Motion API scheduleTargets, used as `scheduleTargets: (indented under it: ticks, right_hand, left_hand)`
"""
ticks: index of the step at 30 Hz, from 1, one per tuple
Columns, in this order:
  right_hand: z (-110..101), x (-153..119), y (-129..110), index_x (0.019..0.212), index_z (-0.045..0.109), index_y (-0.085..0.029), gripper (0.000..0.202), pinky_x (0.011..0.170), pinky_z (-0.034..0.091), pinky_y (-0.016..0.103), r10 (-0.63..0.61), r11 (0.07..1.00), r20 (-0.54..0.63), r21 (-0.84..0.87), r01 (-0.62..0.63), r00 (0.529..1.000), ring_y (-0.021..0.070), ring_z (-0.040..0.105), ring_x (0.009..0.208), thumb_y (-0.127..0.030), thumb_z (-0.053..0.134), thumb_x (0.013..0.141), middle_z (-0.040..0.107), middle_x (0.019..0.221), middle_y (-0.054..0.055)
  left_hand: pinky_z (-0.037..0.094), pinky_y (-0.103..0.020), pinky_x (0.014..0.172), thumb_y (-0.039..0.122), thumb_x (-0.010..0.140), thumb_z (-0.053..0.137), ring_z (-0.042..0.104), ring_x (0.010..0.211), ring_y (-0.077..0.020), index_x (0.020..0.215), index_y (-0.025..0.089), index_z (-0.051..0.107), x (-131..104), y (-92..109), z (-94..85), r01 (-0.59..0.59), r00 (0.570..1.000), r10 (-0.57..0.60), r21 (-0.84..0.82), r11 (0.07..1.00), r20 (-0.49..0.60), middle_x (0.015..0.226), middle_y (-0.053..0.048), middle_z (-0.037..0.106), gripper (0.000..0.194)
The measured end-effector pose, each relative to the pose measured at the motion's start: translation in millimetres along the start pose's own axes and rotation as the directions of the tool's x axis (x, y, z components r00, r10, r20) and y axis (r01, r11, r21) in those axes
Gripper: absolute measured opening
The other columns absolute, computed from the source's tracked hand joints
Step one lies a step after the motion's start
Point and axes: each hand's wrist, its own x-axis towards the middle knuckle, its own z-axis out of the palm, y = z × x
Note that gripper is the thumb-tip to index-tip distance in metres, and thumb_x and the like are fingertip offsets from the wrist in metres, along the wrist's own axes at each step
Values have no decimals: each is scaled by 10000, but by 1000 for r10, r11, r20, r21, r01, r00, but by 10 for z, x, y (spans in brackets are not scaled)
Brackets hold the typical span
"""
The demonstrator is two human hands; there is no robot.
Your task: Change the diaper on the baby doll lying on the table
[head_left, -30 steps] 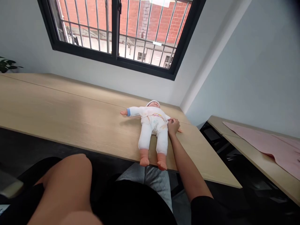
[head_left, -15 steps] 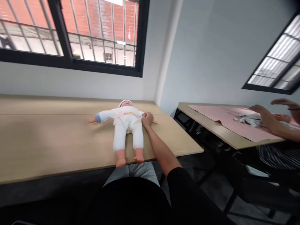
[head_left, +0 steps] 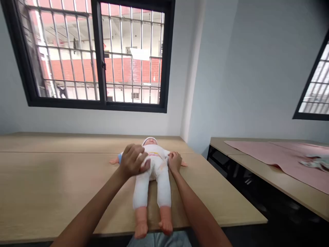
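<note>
Head view: left hand (head_left: 133, 160) curled over the baby doll's (head_left: 153, 178) torso, doll on its back on the wooden table (head_left: 51, 185), feet at the near edge, right hand (head_left: 175, 162) gripping its side.

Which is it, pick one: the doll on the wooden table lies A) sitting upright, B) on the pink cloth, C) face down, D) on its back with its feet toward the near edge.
D: the doll lies on its back on the wooden table, feet at the near edge, with the left hand and right hand on its body.
</note>
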Motion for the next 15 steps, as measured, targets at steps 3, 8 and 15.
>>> scheduleTargets:
  ticks: [3,8,15]
  right_hand:
    - [13,-16,14,724,644,-178,283,812,327,310,-9,1000,-8,26,9,1000,223,555,872,-159,387,842,665,837,75]
    - [40,-30,44,716,634,-183,276,820,339,316,-19,999,-16,51,20,1000,228,565,865,-192,383,831,660,823,79]
    - [71,-44,55,725,625,-182,270,849,343,327,-30,998,-16,56,30,999,236,565,890,-210,374,823,658,826,89]
  left_hand:
    - [414,-408,874,256,921,381,573,955,-241,941,159,579,-71,-191,195,130,982,-150,164,978,116,934,-117,633,221]
    - [318,-481,1020,217,925,352,534,1148,-280,1146,150,593,-439,-336,443,142,927,-220,258,956,303,1186,-147,622,334]
    - [196,-566,1101,257,863,469,335,1369,-338,1427,204,403,-663,-369,563,178,755,-345,333,926,558,1455,-160,422,570]
